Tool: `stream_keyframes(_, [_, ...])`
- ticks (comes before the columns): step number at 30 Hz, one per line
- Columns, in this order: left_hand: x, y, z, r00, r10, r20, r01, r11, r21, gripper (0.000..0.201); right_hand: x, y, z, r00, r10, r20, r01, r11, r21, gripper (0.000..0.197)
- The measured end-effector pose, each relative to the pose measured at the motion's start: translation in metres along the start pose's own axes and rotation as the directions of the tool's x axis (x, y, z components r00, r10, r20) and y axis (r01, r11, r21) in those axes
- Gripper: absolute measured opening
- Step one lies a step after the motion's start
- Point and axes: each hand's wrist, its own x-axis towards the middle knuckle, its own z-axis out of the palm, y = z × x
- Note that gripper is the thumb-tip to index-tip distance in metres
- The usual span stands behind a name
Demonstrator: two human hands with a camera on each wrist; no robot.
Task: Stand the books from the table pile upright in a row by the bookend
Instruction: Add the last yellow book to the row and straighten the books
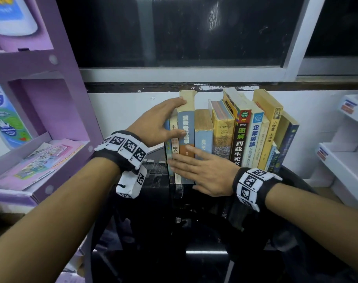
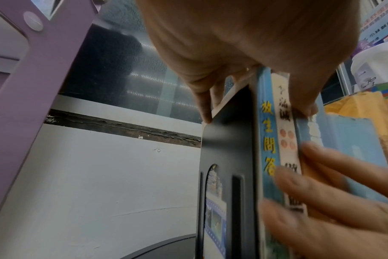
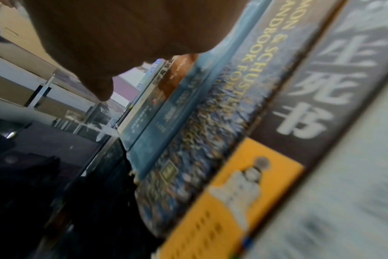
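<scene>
My left hand [image 1: 163, 121] clasps the row's left-end books [image 1: 175, 135] against the black metal bookend [image 2: 228, 157], my flat right hand [image 1: 202, 170] squares their spines; no pile shows, so nearly done.

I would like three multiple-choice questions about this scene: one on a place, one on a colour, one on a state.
1. Where does the black bookend stand?
A. at the row's left end
B. in the middle
C. at the right end

2. What colour is the shelf unit on the left?
A. green
B. purple
C. red

3. How do the right hand fingers lie?
A. in a fist
B. straight against the spines
C. off the books

Answers: 1 A, the left wrist view shows it against the thin blue book. 2 B, its frame is purple. 3 B, they lie flat on the row of books.
</scene>
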Motion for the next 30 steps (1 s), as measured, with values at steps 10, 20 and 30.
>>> stream_keyframes(10, [0.027, 0.039, 0.009, 0.994, 0.106, 0.031, -0.11, 0.977, 0.184, 0.082, -0.039, 0.012, 0.003, 0.999, 0.039, 0.035, -0.039, 0.999, -0.013, 0.073])
stream_keyframes(20, [0.027, 0.03, 0.017, 0.987, 0.162, 0.016, -0.162, 0.961, 0.226, 0.074, -0.036, 0.017, 0.019, 0.999, 0.036, 0.014, -0.035, 0.999, -0.032, 0.074])
stream_keyframes(30, [0.027, 0.026, 0.017, 0.978, 0.209, -0.003, -0.203, 0.953, 0.225, 0.069, -0.033, 0.019, 0.027, 1.0, 0.021, 0.018, -0.021, 1.0, -0.015, 0.075])
